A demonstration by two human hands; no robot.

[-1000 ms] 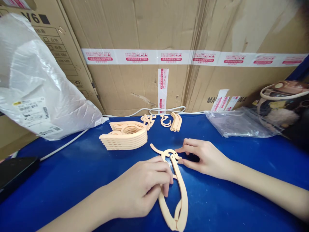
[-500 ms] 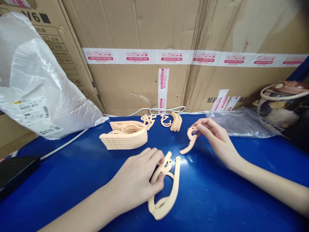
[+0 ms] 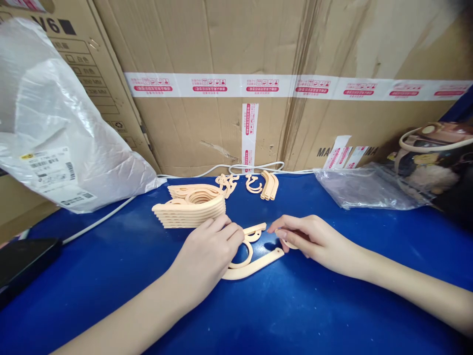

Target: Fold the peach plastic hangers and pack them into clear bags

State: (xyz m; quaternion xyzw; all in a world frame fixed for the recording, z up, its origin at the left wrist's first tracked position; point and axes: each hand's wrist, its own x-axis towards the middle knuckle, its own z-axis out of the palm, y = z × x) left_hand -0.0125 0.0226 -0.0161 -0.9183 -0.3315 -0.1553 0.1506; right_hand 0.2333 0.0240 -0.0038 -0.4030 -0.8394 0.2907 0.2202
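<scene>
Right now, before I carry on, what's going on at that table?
A person's left hand holds a cream folding hanger frame on the blue tabletop. The right hand pinches a small cream piece, mostly hidden by the fingers, near the frame's free ends. Beyond the hands are a stack of hanger frames, some loose hanger hooks and a few curved pieces.

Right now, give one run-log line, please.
left hand: holding hanger frame; right hand: holding curved piece; beyond left hand: stacked hanger frames
</scene>
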